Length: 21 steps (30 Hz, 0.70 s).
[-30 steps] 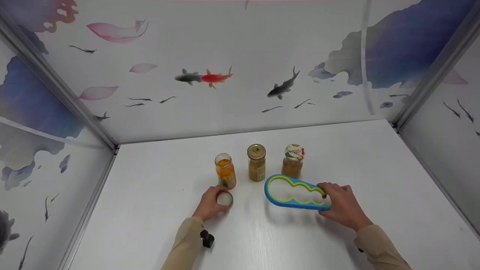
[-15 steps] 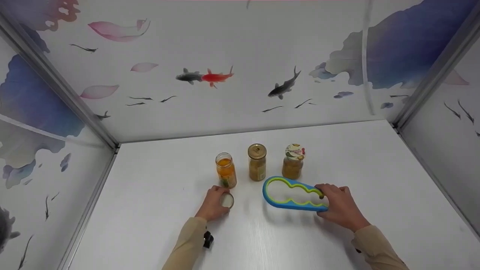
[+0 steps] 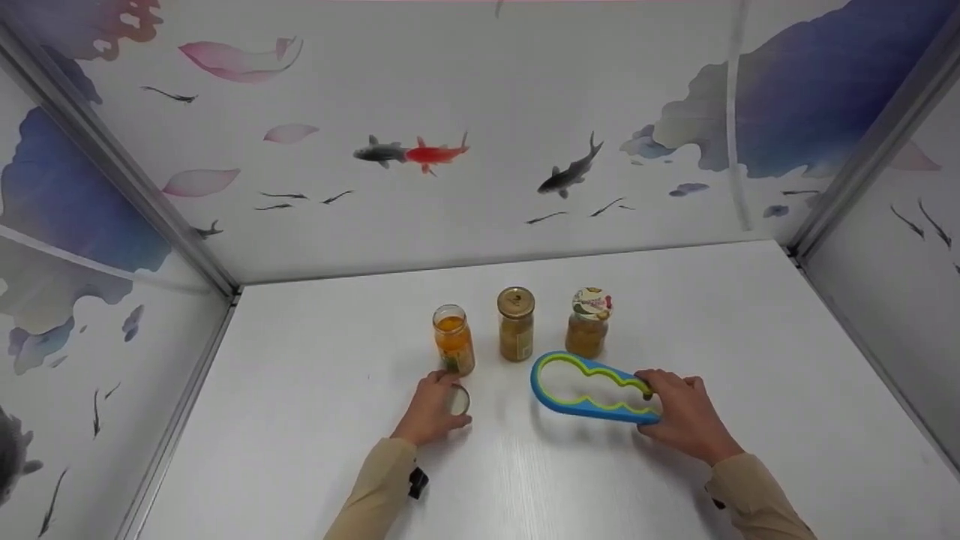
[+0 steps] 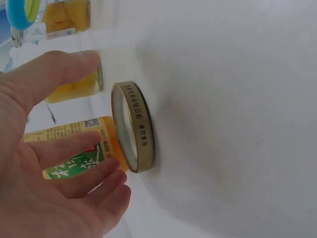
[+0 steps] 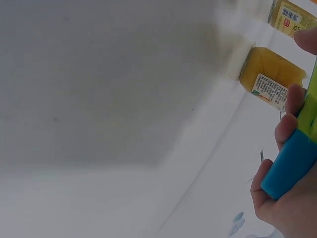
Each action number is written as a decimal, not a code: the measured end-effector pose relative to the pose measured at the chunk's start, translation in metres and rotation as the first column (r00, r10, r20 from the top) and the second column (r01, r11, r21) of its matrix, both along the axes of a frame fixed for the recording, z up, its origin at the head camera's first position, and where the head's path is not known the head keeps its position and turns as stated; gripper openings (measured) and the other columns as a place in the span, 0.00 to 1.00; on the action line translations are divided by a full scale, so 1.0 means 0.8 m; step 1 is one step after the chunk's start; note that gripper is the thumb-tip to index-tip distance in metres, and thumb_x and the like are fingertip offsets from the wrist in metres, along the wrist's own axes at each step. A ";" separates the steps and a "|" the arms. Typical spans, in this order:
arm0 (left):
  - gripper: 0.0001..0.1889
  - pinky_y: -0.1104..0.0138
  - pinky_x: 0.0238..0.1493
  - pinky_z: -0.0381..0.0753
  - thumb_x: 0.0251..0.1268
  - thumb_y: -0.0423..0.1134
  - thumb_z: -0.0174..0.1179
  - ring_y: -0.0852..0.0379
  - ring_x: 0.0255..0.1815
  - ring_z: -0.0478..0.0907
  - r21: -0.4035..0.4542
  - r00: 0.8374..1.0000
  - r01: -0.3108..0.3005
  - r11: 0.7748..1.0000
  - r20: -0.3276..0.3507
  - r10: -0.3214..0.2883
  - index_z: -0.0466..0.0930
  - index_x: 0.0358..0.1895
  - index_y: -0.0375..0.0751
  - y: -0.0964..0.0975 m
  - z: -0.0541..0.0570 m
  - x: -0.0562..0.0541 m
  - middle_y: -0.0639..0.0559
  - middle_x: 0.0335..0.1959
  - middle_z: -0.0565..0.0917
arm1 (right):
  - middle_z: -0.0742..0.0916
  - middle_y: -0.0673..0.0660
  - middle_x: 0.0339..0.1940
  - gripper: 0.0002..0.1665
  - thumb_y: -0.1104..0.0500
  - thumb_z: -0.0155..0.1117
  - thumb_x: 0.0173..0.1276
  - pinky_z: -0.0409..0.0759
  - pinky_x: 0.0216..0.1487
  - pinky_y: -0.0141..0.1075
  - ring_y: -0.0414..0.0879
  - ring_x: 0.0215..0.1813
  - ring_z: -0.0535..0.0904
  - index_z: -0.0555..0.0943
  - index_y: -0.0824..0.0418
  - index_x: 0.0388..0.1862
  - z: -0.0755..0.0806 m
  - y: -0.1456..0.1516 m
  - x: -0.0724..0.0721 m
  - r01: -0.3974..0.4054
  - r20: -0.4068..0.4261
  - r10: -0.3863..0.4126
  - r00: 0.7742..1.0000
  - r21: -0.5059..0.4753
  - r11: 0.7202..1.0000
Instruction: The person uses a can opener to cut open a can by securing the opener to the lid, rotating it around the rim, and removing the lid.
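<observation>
- White wall panels (image 3: 480, 82), printed in watercolour style, rise behind the gold-lidded jar (image 3: 516, 337) and well out to either side of it.
- A pale table (image 3: 322, 345) stretches beneath the gold-lidded jar, which stands upright and closed.
- A tan left sleeve (image 3: 375, 487) and a matching right sleeve (image 3: 757, 491) enter from well in front of the gold-lidded jar, one on each side.
- A blue-and-green looped tool (image 3: 592, 409), scalloped along its inner edge, is held in front and to the right of the gold-lidded jar.
- The right hand (image 3: 686, 412), farther right of that jar, grips the tool by one end, fingers curled round it.
- The left hand (image 3: 430, 411), in front and to the left of the gold-lidded jar, is spread wide, thumb well apart from the fingers.
- An open jar (image 3: 454, 349) with orange contents stands upright just left of the gold-lidded jar.
- A pattern-lidded jar (image 3: 587, 335) stands upright to its right.
- A loose lid (image 4: 140, 130) lies inside up, in front and left of the gold-lidded jar, just beside the left fingertips; whether they touch it cannot be told.
</observation>
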<state>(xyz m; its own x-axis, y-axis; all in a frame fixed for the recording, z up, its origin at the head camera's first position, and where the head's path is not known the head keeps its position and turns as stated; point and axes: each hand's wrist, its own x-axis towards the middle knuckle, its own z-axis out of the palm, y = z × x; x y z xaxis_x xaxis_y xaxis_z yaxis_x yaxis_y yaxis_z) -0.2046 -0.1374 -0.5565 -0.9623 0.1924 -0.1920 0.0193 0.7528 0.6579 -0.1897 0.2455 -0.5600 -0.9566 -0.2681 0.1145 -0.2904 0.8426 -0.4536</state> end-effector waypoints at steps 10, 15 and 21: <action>0.40 0.48 0.68 0.59 0.56 0.39 0.71 0.39 0.70 0.59 0.099 0.999 0.049 0.994 0.008 -0.050 0.63 0.70 0.34 0.020 0.010 0.008 0.38 0.70 0.65 | 0.84 0.55 0.42 0.40 0.59 0.80 0.43 0.62 0.49 0.52 0.49 0.44 0.76 0.75 0.66 0.56 -0.003 0.009 -0.001 -0.003 0.000 0.003 1.000 -0.033 0.999; 0.40 0.48 0.69 0.58 0.57 0.40 0.70 0.40 0.71 0.58 0.134 0.999 0.027 0.991 0.020 -0.030 0.61 0.71 0.36 0.033 0.006 0.002 0.39 0.71 0.64 | 0.84 0.56 0.43 0.40 0.61 0.81 0.42 0.61 0.49 0.51 0.50 0.44 0.76 0.75 0.66 0.57 -0.001 0.010 -0.001 0.014 -0.001 -0.014 1.000 -0.043 0.999; 0.38 0.48 0.68 0.59 0.57 0.41 0.70 0.42 0.71 0.58 0.179 0.997 -0.034 0.983 0.070 0.022 0.64 0.70 0.39 0.042 0.002 -0.008 0.42 0.70 0.65 | 0.84 0.58 0.46 0.40 0.61 0.81 0.43 0.61 0.50 0.51 0.51 0.46 0.76 0.74 0.66 0.57 0.000 0.006 0.001 0.030 0.008 -0.029 1.000 -0.072 0.997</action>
<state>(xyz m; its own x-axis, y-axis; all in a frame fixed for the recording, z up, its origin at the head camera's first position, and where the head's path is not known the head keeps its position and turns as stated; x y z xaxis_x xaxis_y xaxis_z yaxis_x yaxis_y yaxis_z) -0.2109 -0.1039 -0.5548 -0.9538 0.2031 -0.2213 -0.0490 0.6216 0.7818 -0.1887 0.2501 -0.5598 -0.9648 -0.2311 0.1255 -0.2625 0.8160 -0.5150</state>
